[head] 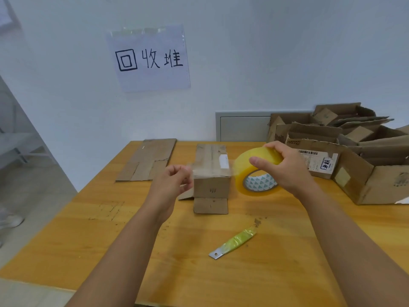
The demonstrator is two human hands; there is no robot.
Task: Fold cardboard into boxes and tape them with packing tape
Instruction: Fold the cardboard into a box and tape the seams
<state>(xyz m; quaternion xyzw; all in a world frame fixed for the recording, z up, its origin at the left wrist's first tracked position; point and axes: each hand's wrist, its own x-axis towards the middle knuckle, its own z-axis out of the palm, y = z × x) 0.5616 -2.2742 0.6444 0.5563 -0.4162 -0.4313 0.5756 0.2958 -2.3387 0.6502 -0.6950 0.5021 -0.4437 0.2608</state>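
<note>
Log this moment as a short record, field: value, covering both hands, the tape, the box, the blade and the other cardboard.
left hand: pinches the pulled-out tape end, left of the box
right hand: grips the tape roll, held just right of the box
tape strip: clear, stretched between the hands over the box
small box: on the table, near flap lying open
blade: on the table near the person, handle wrapped in yellow tape
flat cardboard: far left of the table
torn boxes: piled at right

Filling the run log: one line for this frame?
phase: taping | right hand: grips tape roll | left hand: pinches tape end | small box: on table
</note>
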